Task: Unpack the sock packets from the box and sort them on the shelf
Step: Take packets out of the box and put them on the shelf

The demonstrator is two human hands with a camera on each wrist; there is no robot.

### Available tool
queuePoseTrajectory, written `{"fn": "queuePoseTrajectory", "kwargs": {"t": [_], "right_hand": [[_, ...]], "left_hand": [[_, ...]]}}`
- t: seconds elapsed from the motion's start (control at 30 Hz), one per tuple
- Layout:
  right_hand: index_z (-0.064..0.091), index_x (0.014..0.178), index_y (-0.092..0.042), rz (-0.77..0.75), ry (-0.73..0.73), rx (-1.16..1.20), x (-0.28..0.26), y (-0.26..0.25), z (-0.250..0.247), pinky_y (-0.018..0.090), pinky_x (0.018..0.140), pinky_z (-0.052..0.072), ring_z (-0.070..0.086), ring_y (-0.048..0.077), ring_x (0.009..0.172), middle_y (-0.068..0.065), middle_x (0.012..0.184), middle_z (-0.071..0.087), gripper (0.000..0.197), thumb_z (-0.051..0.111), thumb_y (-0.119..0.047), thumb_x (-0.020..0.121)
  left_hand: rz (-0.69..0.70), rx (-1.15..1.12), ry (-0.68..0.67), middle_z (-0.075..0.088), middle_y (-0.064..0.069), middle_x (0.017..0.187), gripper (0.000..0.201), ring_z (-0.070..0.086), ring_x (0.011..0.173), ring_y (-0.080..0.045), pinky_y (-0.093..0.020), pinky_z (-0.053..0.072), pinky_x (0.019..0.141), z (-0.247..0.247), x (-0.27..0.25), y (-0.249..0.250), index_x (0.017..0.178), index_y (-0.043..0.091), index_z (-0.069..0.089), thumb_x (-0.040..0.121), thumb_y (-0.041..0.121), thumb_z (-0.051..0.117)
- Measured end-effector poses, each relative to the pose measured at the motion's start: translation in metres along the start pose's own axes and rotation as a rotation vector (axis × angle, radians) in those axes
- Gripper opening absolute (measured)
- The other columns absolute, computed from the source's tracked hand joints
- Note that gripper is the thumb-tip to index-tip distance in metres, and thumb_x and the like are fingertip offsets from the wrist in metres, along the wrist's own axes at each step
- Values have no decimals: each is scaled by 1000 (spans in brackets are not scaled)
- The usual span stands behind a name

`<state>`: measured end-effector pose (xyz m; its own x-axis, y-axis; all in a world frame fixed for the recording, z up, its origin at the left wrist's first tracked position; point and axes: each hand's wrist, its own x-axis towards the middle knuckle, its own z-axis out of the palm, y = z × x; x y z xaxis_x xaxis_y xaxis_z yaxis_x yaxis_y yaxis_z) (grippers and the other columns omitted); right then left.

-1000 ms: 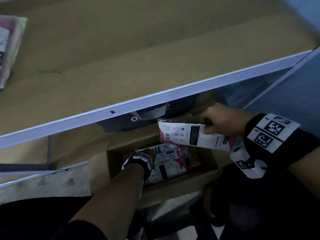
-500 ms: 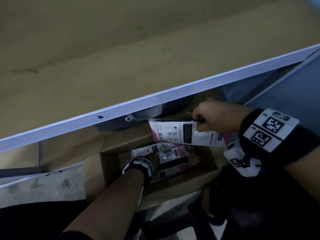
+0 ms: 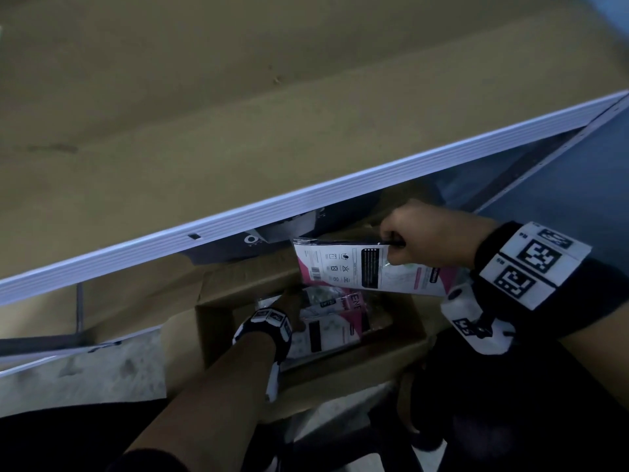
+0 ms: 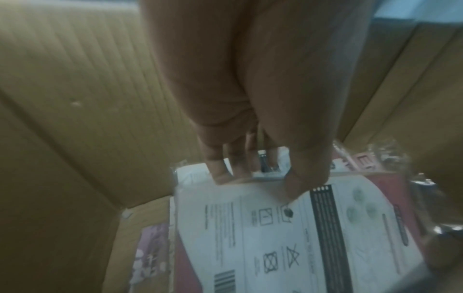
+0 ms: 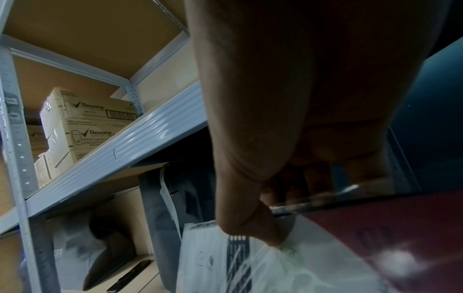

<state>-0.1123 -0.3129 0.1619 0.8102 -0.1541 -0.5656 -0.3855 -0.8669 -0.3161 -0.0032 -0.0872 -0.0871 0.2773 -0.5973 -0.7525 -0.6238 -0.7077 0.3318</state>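
Note:
An open cardboard box [image 3: 354,362] stands on the floor under the shelf's white front edge [image 3: 306,195]. My right hand [image 3: 422,236] pinches the top edge of a white and pink sock packet [image 3: 367,270], held above the box; the right wrist view shows the thumb on this packet [image 5: 250,261]. My left hand [image 3: 292,301] is down inside the box, its fingers and thumb gripping the top edge of another white and pink sock packet [image 4: 300,237]. More sock packets [image 3: 340,321] lie in the box beneath it.
The brown shelf board [image 3: 272,97] fills the upper part of the head view. Rexona cartons [image 5: 82,126] stand on a shelf in the right wrist view. A dark bag [image 3: 231,250] and grey wrapped goods [image 5: 82,247] sit under the shelf behind the box. A blue wall [image 3: 578,185] is at the right.
My right hand with its packet has shifted slightly left. My left hand has gone deeper into the box and taken hold of a packet. The view has tilted, and the stack at top left has left it.

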Motion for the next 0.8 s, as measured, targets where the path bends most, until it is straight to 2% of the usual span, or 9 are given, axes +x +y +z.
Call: {"fn": "queuePoseTrajectory", "kwargs": {"t": [0.1,0.27,0.33,0.43,0.57,0.67,0.8], "right_hand": [[62,76,-11,10,-9,5,3,1,-3,31,59,52,59,18,64,-1,70,57,15,64,-23,85],[64,79,-11,10,-17,-1,9,4,-4,33,63,55,62,19,68,1,74,59,15,64,-24,85],[64,79,-12,4,-20,1,10,4,-4,33,62,55,62,19,68,0,73,59,14,65,-24,84],[64,78,-10,-4,-15,8,10,3,-3,35,63,54,62,21,69,3,74,61,14,65,-23,84],[64,79,-9,-18,-13,-11,11,5,-3,32,60,51,61,20,66,3,72,61,15,64,-22,84],[63,77,-8,-30,-3,-11,11,2,-4,33,58,48,60,22,65,4,70,60,16,64,-22,83],[62,75,-9,-50,21,-20,6,-5,-5,35,58,50,62,22,66,5,71,62,15,64,-22,82]], "left_hand": [[-23,2,-13,45,-11,142,74,51,124,-27,-36,47,100,-1,5,-4,144,14,37,79,18,72],[-27,-4,-10,53,-10,136,68,55,119,-26,-38,50,96,-5,5,0,140,14,44,78,19,71],[-59,-7,-10,55,-10,133,61,57,115,-26,-35,51,92,-3,3,2,136,13,47,79,21,70],[-84,21,-45,53,-13,134,56,55,120,-26,-30,48,92,1,5,3,135,5,47,85,19,67],[-88,21,-36,62,-13,123,42,60,110,-25,-24,46,78,-1,1,7,122,1,58,84,18,67],[-108,33,-39,60,-11,125,47,59,112,-25,-27,46,83,-3,-10,9,123,5,58,82,24,69],[-55,60,-63,60,-16,126,39,59,113,-28,-30,47,89,1,-27,17,118,0,58,85,18,68]]}}
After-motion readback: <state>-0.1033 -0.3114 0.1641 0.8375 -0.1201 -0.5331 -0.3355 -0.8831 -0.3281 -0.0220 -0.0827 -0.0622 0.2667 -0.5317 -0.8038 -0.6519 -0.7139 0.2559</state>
